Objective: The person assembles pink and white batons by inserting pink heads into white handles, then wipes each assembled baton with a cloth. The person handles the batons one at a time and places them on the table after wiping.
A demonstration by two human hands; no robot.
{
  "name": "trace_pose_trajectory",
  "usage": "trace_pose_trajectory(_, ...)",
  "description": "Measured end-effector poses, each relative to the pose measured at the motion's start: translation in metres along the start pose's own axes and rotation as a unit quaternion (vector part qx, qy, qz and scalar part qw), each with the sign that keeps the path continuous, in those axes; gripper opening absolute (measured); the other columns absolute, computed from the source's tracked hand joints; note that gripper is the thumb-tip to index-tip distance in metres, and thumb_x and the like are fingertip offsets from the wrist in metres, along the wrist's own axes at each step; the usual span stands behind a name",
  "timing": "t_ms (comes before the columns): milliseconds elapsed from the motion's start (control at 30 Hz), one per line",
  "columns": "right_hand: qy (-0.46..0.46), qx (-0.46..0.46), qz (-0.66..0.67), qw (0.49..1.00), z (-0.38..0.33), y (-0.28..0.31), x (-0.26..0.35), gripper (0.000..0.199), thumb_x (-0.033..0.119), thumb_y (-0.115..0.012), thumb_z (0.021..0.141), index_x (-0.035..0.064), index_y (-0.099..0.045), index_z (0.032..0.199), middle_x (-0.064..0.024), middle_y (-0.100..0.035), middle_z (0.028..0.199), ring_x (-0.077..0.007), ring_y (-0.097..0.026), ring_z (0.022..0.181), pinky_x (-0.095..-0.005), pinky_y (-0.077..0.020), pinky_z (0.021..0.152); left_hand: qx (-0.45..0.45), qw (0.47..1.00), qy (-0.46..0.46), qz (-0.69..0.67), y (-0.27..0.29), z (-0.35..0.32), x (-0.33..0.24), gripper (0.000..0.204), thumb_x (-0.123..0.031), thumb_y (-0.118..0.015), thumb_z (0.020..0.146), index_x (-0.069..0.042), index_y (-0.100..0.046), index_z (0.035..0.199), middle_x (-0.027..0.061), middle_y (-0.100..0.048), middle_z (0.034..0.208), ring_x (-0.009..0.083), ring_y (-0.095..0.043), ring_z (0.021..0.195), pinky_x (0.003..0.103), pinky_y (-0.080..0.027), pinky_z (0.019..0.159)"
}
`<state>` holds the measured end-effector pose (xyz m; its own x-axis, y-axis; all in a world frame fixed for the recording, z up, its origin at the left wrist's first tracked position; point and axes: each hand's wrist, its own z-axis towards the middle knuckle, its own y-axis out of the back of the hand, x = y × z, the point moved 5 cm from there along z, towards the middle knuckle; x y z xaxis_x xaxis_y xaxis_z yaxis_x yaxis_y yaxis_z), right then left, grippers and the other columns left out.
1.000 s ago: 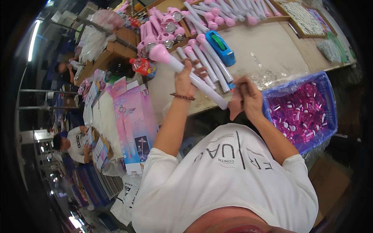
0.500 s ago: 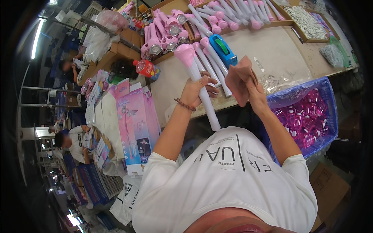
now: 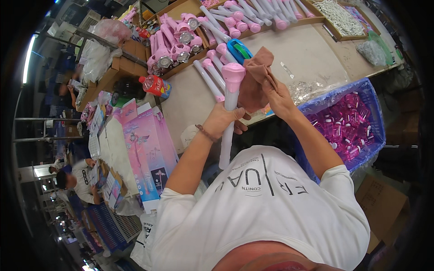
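Note:
My left hand (image 3: pixel 221 119) is closed around the shaft of a white plastic tube with a pink flared end (image 3: pixel 233 73), like a toy wand handle. It stands nearly upright in front of my shirt, pink end toward the table. A brownish-pink cloth (image 3: pixel 257 72) is pinched in my right hand (image 3: pixel 279 97), bunched at the top and hanging just right of the pink end. Whether cloth and pink end touch, I cannot tell. Behind them, several similar white tubes (image 3: pixel 209 80) with pink ends lie on the table beside a blue tape dispenser (image 3: pixel 238 50).
At the right stands a blue crate (image 3: pixel 379 119) of small pink bottles (image 3: pixel 348 124). Pink wand heads (image 3: pixel 165 56) and more tubes fill cardboard trays at the back. A red-capped bottle (image 3: pixel 156 86) and printed pink boxes (image 3: pixel 144 151) are at left. A person (image 3: pixel 81 178) works farther left.
The tube's pink end has swung right and is more upright, its shaft still in my left hand. The cloth has moved left, close to it. The whole view has shifted slightly.

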<state>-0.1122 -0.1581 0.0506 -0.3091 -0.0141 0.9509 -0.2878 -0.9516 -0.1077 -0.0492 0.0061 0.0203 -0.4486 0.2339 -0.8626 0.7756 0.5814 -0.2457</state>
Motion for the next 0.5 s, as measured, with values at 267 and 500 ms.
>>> trace_pose_trajectory(267, 0.088, 0.078, -0.049, 0.992, 0.007, -0.006, -0.006, 0.036, 0.02, -0.041, 0.099, -0.0006, -0.045, 0.128, -0.0117, -0.047, 0.132, -0.0184, -0.039, 0.125, -0.0304, -0.0267, 0.105, 0.146, 0.986, 0.066, -0.05, -0.009, -0.008, 0.002, 0.076, -0.045, -0.072, 0.076, 0.004, -0.036, 0.121, 0.0225, -0.06, 0.094, 0.03, -0.066, 0.063, 0.034, -0.057, 0.047)
trace_pose_trajectory(500, -0.036, 0.026, 0.012, 0.999, 0.008, 0.011, -0.025, 0.031, 0.025, -0.045, 0.098, 0.0012, -0.054, 0.117, -0.0039, -0.055, 0.109, -0.0111, -0.046, 0.098, -0.0265, -0.038, 0.091, 0.253, 0.958, 0.067, -0.118, -0.021, -0.026, -0.01, 0.087, -0.05, -0.066, 0.079, 0.005, -0.025, 0.132, 0.0261, -0.058, 0.099, 0.0318, -0.066, 0.061, 0.033, -0.055, 0.042)
